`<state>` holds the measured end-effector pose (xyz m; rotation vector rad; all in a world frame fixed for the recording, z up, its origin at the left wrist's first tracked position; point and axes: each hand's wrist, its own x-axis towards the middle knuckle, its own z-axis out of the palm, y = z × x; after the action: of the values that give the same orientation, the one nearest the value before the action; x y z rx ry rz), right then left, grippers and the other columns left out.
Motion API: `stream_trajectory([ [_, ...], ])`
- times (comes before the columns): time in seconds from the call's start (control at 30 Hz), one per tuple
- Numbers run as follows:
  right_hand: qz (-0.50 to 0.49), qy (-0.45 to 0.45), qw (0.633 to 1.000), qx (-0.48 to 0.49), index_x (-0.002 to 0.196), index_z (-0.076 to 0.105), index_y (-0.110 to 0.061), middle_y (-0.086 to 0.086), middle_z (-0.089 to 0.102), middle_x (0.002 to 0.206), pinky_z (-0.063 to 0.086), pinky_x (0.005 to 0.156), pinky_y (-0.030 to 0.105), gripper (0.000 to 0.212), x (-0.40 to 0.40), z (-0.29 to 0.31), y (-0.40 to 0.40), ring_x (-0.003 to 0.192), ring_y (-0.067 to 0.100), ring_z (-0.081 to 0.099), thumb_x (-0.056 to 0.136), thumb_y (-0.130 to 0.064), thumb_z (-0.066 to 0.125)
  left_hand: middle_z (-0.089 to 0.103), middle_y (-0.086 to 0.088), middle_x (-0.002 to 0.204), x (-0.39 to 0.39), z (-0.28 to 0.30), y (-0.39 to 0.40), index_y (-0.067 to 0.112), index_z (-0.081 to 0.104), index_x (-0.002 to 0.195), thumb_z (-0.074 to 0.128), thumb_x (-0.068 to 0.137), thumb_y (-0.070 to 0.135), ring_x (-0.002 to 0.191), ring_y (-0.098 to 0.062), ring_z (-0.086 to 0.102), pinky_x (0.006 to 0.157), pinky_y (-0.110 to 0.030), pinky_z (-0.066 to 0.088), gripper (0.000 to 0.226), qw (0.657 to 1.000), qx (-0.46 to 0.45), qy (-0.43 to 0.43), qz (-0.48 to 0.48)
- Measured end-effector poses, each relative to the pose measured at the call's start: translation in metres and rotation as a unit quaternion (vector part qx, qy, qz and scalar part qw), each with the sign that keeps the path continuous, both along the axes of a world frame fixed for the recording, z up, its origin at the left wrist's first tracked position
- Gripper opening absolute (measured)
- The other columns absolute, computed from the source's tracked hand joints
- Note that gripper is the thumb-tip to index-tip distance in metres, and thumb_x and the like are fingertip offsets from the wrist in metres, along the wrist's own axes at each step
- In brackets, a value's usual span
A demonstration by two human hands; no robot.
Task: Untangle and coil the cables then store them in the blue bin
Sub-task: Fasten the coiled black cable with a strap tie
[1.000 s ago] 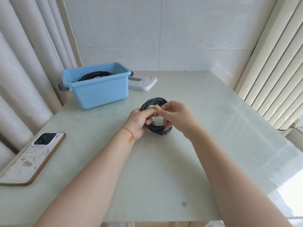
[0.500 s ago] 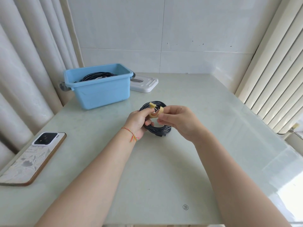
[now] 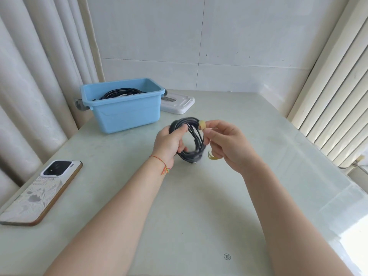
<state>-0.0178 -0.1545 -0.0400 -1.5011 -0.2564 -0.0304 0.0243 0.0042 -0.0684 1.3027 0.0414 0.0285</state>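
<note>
A coil of black cable (image 3: 194,142) is held upright above the middle of the table. My left hand (image 3: 169,141) grips its left side. My right hand (image 3: 226,145) pinches a yellowish strap (image 3: 202,124) at the coil's top right; the strap's loose end (image 3: 212,156) hangs below that hand. The blue bin (image 3: 123,108) stands at the back left, with dark coiled cables (image 3: 119,93) inside it.
A white lid (image 3: 178,103) lies just right of the bin. A phone (image 3: 40,191) lies face down near the table's left edge. Curtains hang on the left, a ribbed panel on the right, a tiled wall behind.
The coil has been lifted and turned more upright. My right hand has drawn the strap out to the coil's top right, and the strap's end now dangles below.
</note>
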Motion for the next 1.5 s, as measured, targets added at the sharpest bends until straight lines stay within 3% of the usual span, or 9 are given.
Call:
stream_trajectory([
  [0.07, 0.008, -0.003, 0.999, -0.05, 0.094, 0.064, -0.006, 0.008, 0.062, 0.068, 0.024, 0.041, 0.021, 0.008, -0.003, -0.001, 0.006, 0.039, 0.013, 0.03, 0.097, -0.004, 0.057, 0.048, 0.003, 0.056, -0.003, 0.009, 0.001, 0.013, 0.056, 0.084, 0.063, 0.095, 0.022, 0.045, -0.013, 0.042, 0.054, -0.026, 0.046, 0.015, 0.987, 0.083, -0.085, 0.108],
  [0.17, 0.022, -0.003, 0.998, -0.065, 0.09, 0.062, -0.009, 0.005, 0.063, 0.07, 0.031, 0.045, 0.022, 0.008, -0.007, -0.002, 0.013, 0.044, 0.016, 0.033, 0.097, -0.008, 0.059, 0.051, 0.009, 0.067, -0.006, 0.015, 0.008, 0.015, 0.05, 0.082, 0.063, 0.094, 0.03, 0.068, -0.019, 0.048, 0.062, -0.028, 0.035, 0.023, 0.909, 0.311, -0.203, 0.192],
  [0.33, 0.031, 0.007, 0.999, -0.001, 0.085, 0.062, -0.01, 0.004, 0.057, 0.069, 0.033, 0.048, 0.022, 0.013, -0.005, -0.006, 0.019, 0.048, 0.015, 0.035, 0.098, -0.01, 0.057, 0.055, 0.007, 0.074, -0.013, 0.013, 0.001, 0.019, 0.056, 0.085, 0.059, 0.092, 0.032, 0.076, -0.026, 0.053, 0.061, -0.031, 0.031, 0.015, 0.854, 0.484, -0.184, 0.052],
  [0.4, -0.002, 0.028, 0.999, -0.018, 0.081, 0.063, -0.009, 0.002, 0.054, 0.065, 0.028, 0.049, 0.024, 0.016, -0.003, -0.009, 0.02, 0.048, 0.015, 0.035, 0.096, -0.012, 0.061, 0.063, 0.001, 0.081, -0.014, 0.01, -0.004, 0.018, 0.058, 0.089, 0.061, 0.088, 0.026, 0.083, -0.03, 0.059, 0.064, -0.032, 0.041, 0.008, 0.835, 0.518, -0.186, 0.011],
  [0.5, -0.054, 0.071, 0.996, -0.025, 0.077, 0.061, -0.007, -0.001, 0.048, 0.057, 0.026, 0.048, 0.026, 0.019, 0.0, -0.01, 0.018, 0.046, 0.014, 0.033, 0.092, -0.017, 0.068, 0.068, 0.002, 0.088, -0.015, 0.011, -0.004, 0.019, 0.062, 0.097, 0.063, 0.082, 0.027, 0.084, -0.021, 0.063, 0.072, -0.03, 0.05, 0.017, 0.868, 0.463, -0.17, -0.054],
  [0.63, -0.088, 0.09, 0.992, -0.023, 0.071, 0.058, -0.01, -0.001, 0.053, 0.058, 0.029, 0.048, 0.026, 0.025, 0.001, -0.012, 0.018, 0.046, 0.014, 0.037, 0.09, -0.02, 0.071, 0.052, 0.005, 0.059, -0.019, 0.019, -0.002, 0.02, 0.053, 0.069, 0.047, 0.072, 0.033, 0.056, -0.015, 0.045, 0.057, -0.028, 0.037, 0.014, 0.93, 0.326, -0.109, -0.127],
  [0.73, -0.118, 0.083, 0.989, -0.024, 0.075, 0.053, -0.01, 0.0, 0.061, 0.064, 0.031, 0.045, 0.022, 0.027, 0.001, -0.014, 0.022, 0.044, 0.015, 0.039, 0.087, -0.022, 0.074, 0.047, -0.007, 0.056, -0.018, 0.023, -0.001, 0.02, 0.054, 0.054, 0.041, 0.084, 0.029, 0.048, -0.016, 0.038, 0.05, -0.028, 0.03, 0.034, 0.957, 0.252, -0.044, -0.136],
  [1.17, -0.102, 0.081, 0.991, 0.038, 0.07, 0.045, -0.012, 0.004, 0.052, 0.06, 0.031, 0.045, 0.024, 0.035, 0.001, -0.016, 0.025, 0.046, 0.017, 0.038, 0.085, -0.019, 0.076, 0.053, -0.008, 0.052, -0.02, 0.023, -0.005, 0.009, 0.054, 0.063, 0.047, 0.088, 0.023, 0.045, -0.021, 0.038, 0.044, -0.021, 0.034, 0.03, 0.987, 0.155, 0.0, -0.05],
  [1.5, -0.062, 0.058, 0.994, -0.071, 0.087, 0.073, -0.01, 0.006, 0.068, 0.08, 0.043, 0.075, 0.029, 0.01, 0.002, -0.015, 0.019, 0.069, 0.016, 0.057, 0.089, -0.004, 0.066, 0.047, -0.009, 0.047, -0.009, 0.019, 0.0, 0.011, 0.049, 0.061, 0.045, 0.085, 0.022, 0.046, -0.023, 0.033, 0.042, -0.024, 0.028, 0.027, 0.997, 0.041, 0.023, -0.065],
])
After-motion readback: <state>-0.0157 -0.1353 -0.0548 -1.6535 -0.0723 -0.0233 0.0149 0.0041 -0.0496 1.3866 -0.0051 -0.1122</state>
